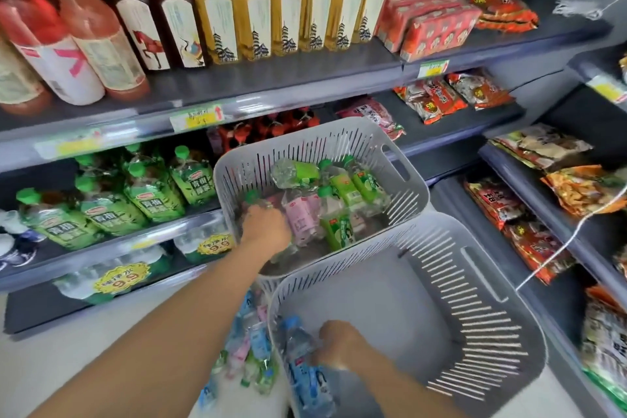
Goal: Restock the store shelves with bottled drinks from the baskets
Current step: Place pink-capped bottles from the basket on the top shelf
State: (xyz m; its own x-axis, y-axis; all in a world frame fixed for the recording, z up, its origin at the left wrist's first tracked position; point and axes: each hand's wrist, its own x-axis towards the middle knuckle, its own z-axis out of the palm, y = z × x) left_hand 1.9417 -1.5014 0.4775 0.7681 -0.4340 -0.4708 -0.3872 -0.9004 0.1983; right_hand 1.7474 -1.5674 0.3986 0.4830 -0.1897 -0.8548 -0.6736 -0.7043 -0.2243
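Note:
Two grey slotted baskets stand in front of the shelves. The far basket (400, 159) holds several green-label and pink-label bottles. My left hand (266, 227) reaches into its left side and closes on a green-capped bottle (255, 202). The near basket (485, 322) is almost bare, with a blue-label water bottle (305, 370) lying at its left wall. My right hand (339, 344) is closed on that blue-label bottle. Green-label bottles (112, 210) lie in a row on the middle shelf at left.
The top shelf (271, 78) carries tall red, brown and yellow bottles, with red snack packs to the right. Snack bags fill the right-hand shelves. More small bottles (251, 349) lie below, left of the near basket. A white cord (573, 237) hangs at right.

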